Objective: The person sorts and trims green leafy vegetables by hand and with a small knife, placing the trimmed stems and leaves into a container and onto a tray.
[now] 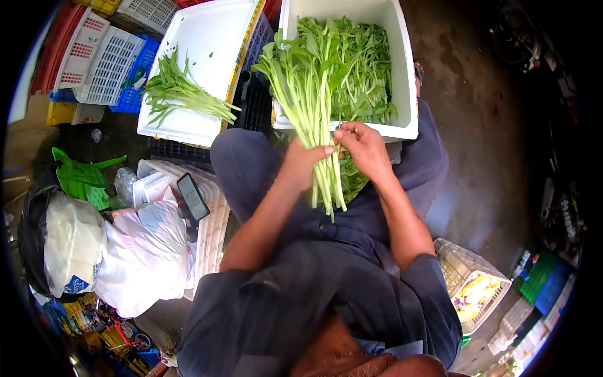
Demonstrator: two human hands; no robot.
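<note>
A bunch of long-stemmed leafy greens, looking like water spinach [311,94], hangs over my lap with leaves away from me and cut stem ends towards me. My left hand [301,164] is wrapped round the pale stems, its thumb lying across them. Against the bunch's right edge, the thumb and forefinger of my right hand [365,151] are pinched together at a thin stem. Just beyond is a white foam box [407,75] full of the same greens. A smaller bunch [188,94] lies on a white foam lid [207,31] to the left.
Stacked plastic crates [110,63] stand at the far left. Beside my left knee, a phone [193,196] leans at a pale crate [213,232], near a white plastic bag [147,251] and a green plastic item [81,176]. A crate with yellowish scraps [471,289] sits at my right.
</note>
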